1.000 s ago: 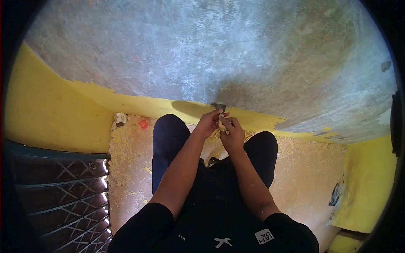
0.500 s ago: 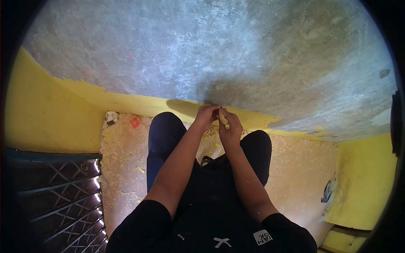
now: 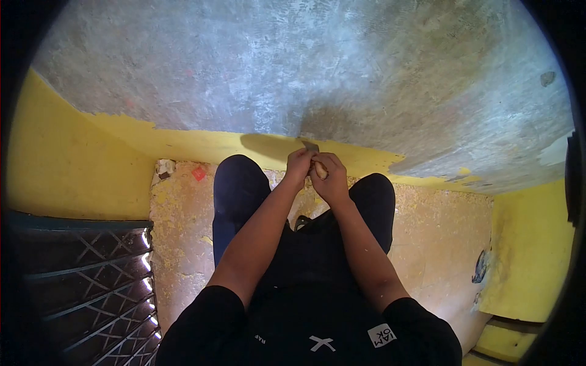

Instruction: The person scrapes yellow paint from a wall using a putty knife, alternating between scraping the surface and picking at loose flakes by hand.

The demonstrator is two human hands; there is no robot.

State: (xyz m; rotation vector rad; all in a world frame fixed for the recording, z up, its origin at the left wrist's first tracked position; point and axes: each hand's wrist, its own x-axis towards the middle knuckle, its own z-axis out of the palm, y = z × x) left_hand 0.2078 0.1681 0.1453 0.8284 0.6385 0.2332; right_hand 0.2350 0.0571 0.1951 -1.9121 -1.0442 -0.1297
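Both my hands are together low against the wall, between my knees. My right hand [image 3: 332, 180] is wrapped round the pale wooden handle of a scraper [image 3: 321, 170]. Its flat grey blade [image 3: 312, 146] points up at the yellow paint, near the ragged edge where bare grey begins. My left hand [image 3: 298, 165] is closed at the base of the blade, its fingers pressed beside the right ones. The fingers hide the middle of the tool.
The wall is bare grey [image 3: 244, 73] above and yellow [image 3: 201, 143] along the bottom. Yellow flakes litter the floor [image 3: 177, 244]. A red scrap [image 3: 199, 174] and a whitish lump [image 3: 165, 168] lie at left, near a dark metal lattice gate [image 3: 91, 274]. A dark crumpled thing [image 3: 480, 266] lies at right.
The scraper has tilted, so its blade now shows flat above my fingers against the yellow strip. My left hand has moved slightly inward and up, and the view has shifted a little.
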